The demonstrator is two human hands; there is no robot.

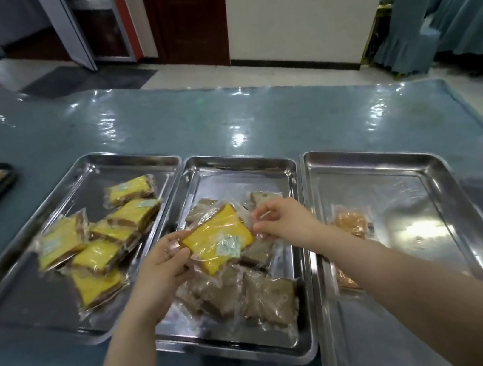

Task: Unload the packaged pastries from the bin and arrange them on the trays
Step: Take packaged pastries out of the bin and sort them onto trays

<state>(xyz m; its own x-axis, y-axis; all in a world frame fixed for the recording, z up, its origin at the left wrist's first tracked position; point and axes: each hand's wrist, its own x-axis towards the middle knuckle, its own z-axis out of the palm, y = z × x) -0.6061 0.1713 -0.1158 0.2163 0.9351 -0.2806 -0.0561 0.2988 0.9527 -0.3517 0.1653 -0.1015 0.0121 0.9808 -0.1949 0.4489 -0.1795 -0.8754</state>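
Both hands' grip pinches the yellow pastry packet (pixel 218 239), hiding brown packets (pixel 260 297) beneath.

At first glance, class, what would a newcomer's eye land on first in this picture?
Both hands, left hand and right hand, hold a bright yellow packaged pastry above the brown packets in the middle tray. More yellow packets lie heaped in the left tray, and the right tray holds orange packets.

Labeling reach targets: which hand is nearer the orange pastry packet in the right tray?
Right. The right hand hovers over the middle tray, just left of the orange packet; the left hand is farther left.
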